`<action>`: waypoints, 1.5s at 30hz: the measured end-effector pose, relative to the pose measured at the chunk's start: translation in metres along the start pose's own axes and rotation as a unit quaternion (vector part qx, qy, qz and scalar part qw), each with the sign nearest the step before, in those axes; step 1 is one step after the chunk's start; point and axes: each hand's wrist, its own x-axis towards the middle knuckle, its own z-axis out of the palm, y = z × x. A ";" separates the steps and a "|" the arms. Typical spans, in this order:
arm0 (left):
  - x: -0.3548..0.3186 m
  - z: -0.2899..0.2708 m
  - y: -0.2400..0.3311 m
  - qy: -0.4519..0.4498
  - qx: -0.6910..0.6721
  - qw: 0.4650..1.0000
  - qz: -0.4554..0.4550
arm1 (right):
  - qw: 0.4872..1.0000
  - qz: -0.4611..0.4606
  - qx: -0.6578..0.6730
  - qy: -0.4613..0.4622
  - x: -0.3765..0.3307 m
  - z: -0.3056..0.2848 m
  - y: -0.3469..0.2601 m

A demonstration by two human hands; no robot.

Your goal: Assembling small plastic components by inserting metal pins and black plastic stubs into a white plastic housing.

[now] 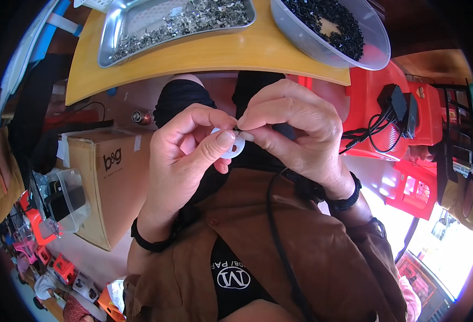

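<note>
Above my lap, my left hand (185, 153) is closed around a small white round plastic piece (238, 147), its thumb and fingertips pressed on the rim. A tiny dark part (237, 130) shows at the meeting point of both hands' fingertips. My right hand (301, 129) pinches at it between thumb and forefinger. The fingers hide much of both pieces, so their exact kind is unclear. Beyond my hands, a metal tray (104, 45) holds many small shiny metal clips (193, 21). To its right, a clear plastic tub (377, 51) holds many small black parts (349, 32).
The yellow table (204, 58) ends just beyond my knees. A cardboard box (113, 177) stands at the left, beside a clear bin (75, 201) and a drink can (142, 116). At the right, a red stool (373, 102) carries black cabled devices (400, 110).
</note>
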 end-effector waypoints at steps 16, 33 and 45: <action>-0.001 0.000 -0.003 0.041 0.149 0.985 0.082 | 0.999 -0.001 -0.042 0.022 -0.001 0.000 -0.002; -0.006 0.005 -0.006 0.039 0.169 0.978 0.114 | 0.994 0.097 -0.040 -0.010 -0.006 -0.001 -0.009; -0.007 0.000 -0.006 0.046 0.213 0.966 0.140 | 0.998 0.045 -0.047 0.007 -0.005 0.004 -0.012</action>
